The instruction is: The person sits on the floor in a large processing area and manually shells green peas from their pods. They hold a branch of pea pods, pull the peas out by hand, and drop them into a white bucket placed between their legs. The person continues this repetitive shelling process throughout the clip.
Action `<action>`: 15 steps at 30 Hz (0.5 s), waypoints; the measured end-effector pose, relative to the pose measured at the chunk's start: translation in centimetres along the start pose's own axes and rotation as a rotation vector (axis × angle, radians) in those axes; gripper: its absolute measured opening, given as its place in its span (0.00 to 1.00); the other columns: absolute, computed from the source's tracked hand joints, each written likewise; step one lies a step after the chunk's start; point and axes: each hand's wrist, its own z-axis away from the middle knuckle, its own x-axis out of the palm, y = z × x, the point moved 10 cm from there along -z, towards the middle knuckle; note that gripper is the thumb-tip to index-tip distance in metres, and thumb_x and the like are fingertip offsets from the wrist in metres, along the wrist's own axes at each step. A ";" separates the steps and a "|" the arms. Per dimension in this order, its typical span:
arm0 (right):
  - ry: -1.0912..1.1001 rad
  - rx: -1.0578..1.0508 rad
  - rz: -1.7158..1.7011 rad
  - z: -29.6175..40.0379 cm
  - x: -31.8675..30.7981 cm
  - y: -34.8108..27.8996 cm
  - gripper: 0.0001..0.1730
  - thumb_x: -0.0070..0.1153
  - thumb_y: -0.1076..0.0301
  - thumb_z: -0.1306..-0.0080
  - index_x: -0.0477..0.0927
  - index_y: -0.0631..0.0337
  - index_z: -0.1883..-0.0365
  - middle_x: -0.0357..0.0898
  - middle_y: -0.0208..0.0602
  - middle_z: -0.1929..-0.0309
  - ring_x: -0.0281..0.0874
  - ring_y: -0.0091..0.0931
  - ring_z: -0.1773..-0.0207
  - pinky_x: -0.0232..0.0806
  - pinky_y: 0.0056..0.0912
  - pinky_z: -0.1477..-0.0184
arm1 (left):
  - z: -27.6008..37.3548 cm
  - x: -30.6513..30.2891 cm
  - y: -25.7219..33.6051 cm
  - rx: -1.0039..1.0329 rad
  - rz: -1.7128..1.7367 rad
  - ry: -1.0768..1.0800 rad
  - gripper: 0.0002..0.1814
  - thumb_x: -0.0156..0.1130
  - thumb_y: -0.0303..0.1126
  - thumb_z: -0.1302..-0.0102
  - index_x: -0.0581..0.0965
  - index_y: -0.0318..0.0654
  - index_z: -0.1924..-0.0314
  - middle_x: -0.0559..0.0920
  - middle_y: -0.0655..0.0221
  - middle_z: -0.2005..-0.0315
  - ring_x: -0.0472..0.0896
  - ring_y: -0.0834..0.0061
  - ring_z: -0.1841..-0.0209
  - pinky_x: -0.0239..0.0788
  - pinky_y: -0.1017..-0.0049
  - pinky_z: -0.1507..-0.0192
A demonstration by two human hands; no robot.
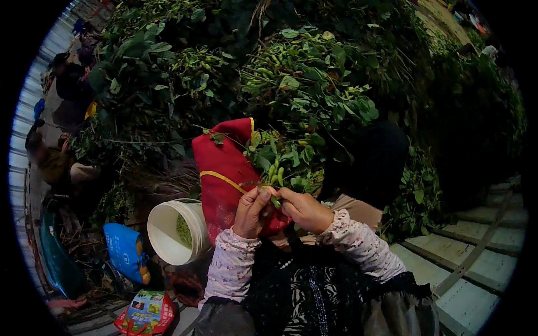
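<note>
My left hand (252,210) and my right hand (306,211) meet over my lap, fingertips together on a stem of a green bean plant. Plump green pods (275,174) stand up from that stem just beyond my fingers. A short piece of green shows below the fingertips. Under and beside my left hand lies a red cloth (227,157) with yellow edging, spread over my leg. Leafy bean stalks (309,157) lie beyond my right hand. To the left, a white plastic bucket (170,235) leans with picked green pods (184,231) inside.
A large heap of bean plants (290,80) fills the far side. Left of the bucket are a blue bag (122,250) and a red printed bag (147,313). People (52,161) sit at the left edge. Pale panels (449,248) lie at right.
</note>
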 end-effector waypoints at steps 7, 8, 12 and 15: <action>0.095 0.035 -0.024 0.0 -1.4 1.1 0.07 0.42 0.69 0.38 0.66 0.63 0.65 0.70 0.49 0.75 0.71 0.43 0.71 0.61 0.37 0.71 | 0.5 1.1 0.7 0.140 -0.272 0.136 0.09 0.48 0.28 0.37 0.71 0.34 0.59 0.71 0.77 0.75 0.63 0.89 0.78 0.54 0.88 0.77; 0.110 0.003 0.046 -0.1 -1.9 0.9 0.07 0.42 0.69 0.38 0.66 0.62 0.65 0.70 0.49 0.74 0.70 0.44 0.70 0.62 0.40 0.71 | 0.2 1.4 0.7 0.145 -0.278 0.075 0.10 0.45 0.29 0.36 0.70 0.34 0.56 0.69 0.77 0.76 0.62 0.88 0.79 0.53 0.87 0.77; 0.326 -0.214 0.259 -0.1 -4.8 -2.3 0.09 0.43 0.68 0.39 0.67 0.59 0.61 0.71 0.47 0.71 0.71 0.44 0.70 0.64 0.42 0.71 | 0.4 1.4 0.0 0.069 -0.181 0.033 0.11 0.43 0.30 0.35 0.70 0.36 0.57 0.67 0.78 0.78 0.60 0.89 0.79 0.51 0.88 0.77; 0.314 -0.237 0.409 -0.4 -5.0 -3.8 0.17 0.50 0.74 0.45 0.70 0.54 0.55 0.70 0.40 0.66 0.74 0.36 0.70 0.67 0.31 0.71 | 0.6 1.9 -0.4 0.047 -0.248 -0.081 0.10 0.42 0.29 0.35 0.71 0.37 0.58 0.66 0.79 0.79 0.60 0.89 0.79 0.50 0.88 0.76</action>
